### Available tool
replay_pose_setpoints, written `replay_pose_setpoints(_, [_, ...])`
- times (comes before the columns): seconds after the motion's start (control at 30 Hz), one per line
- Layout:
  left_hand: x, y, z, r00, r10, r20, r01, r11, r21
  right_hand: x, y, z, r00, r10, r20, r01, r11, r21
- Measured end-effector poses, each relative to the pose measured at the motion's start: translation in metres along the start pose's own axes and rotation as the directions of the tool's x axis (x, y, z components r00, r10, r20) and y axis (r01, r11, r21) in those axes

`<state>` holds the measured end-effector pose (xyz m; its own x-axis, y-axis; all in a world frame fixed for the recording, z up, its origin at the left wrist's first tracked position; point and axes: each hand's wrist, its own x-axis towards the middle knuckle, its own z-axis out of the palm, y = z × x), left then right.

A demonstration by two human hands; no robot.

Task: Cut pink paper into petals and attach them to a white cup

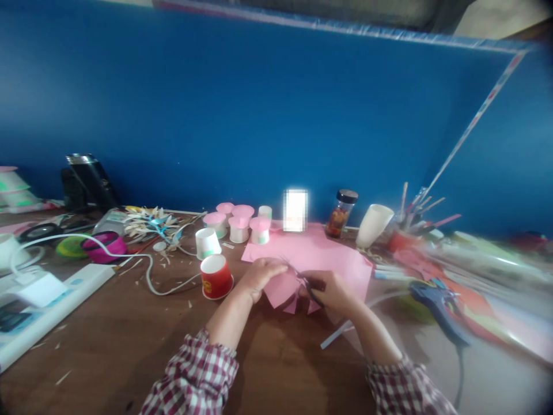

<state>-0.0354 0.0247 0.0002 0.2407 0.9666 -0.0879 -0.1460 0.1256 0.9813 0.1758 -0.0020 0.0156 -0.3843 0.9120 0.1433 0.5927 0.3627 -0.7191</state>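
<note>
My left hand (263, 278) pinches a piece of pink paper (280, 291) between thumb and fingers, low over the table. My right hand (330, 289) is closed round the handles of a pair of dark scissors (307, 282), whose blades point up and left toward the paper by my left hand. Pink offcuts (314, 305) hang or lie just below the scissors. A large pink sheet (319, 248) lies flat behind both hands. To the left stands a red paper cup (216, 276), with a white paper cup (207, 243) behind it.
Several small cups with pink tops (239, 222) stand at the back. A glass jar (341, 213) and white cup (374, 225) are near the blue wall. At right lies a glue gun (440, 305); at left, a power strip (52, 311) with a white cable (151, 276).
</note>
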Motion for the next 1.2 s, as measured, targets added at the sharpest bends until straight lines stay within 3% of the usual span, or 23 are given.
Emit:
replay_pose_setpoints(0.57, [0.0005, -0.0005, 0.0008, 0.999, 0.029, 0.017, -0.029, 1.000, -0.011, 0.0006, 0.0017, 0.0020, 0.999, -0.009, -0.052, 0.004, 0.994, -0.105])
replay_pose_setpoints(1.2, [-0.0005, -0.0018, 0.0000, 1.000, -0.004, 0.022, 0.004, 0.999, -0.032, -0.0003, -0.0004, 0.0007, 1.000, 0.014, -0.016, -0.015, 0.999, -0.049])
